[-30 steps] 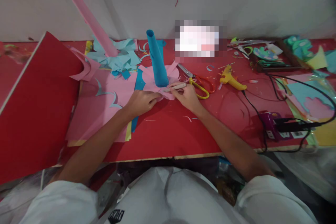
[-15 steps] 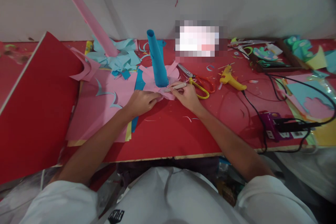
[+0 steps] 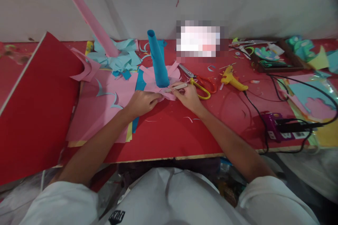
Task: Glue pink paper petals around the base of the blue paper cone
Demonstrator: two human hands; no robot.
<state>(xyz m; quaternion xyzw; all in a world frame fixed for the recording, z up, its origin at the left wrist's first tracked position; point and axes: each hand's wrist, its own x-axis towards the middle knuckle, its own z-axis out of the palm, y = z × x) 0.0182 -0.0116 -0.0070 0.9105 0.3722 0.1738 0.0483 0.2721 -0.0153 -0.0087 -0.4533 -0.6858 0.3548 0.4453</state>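
Observation:
My right hand [image 3: 188, 95] is closed round a whitish, pen-like stick [image 3: 180, 87], its tip low over a pink paper piece [image 3: 169, 95]. At the near left edge of that paper, my left hand [image 3: 144, 102] has its fingers curled together, seemingly pinching it; the fingertips are partly hidden. Just beyond both hands a rolled blue paper tube [image 3: 159, 63] stands upright, slightly tilted, on a round pink paper shape [image 3: 148, 76]. Yellow and orange-handled scissors [image 3: 196, 79] lie right beside my right hand. Under my left forearm are stacked pink sheets [image 3: 105, 95].
A yellow glue gun [image 3: 233, 79] with a black cord lies to the right, near a purple box [image 3: 273, 126]. A dark tray [image 3: 286, 65] holds paper cut-outs. At left lean a red board [image 3: 39, 112] and a tall pink paper tube [image 3: 92, 24] among pale blue scraps [image 3: 126, 58].

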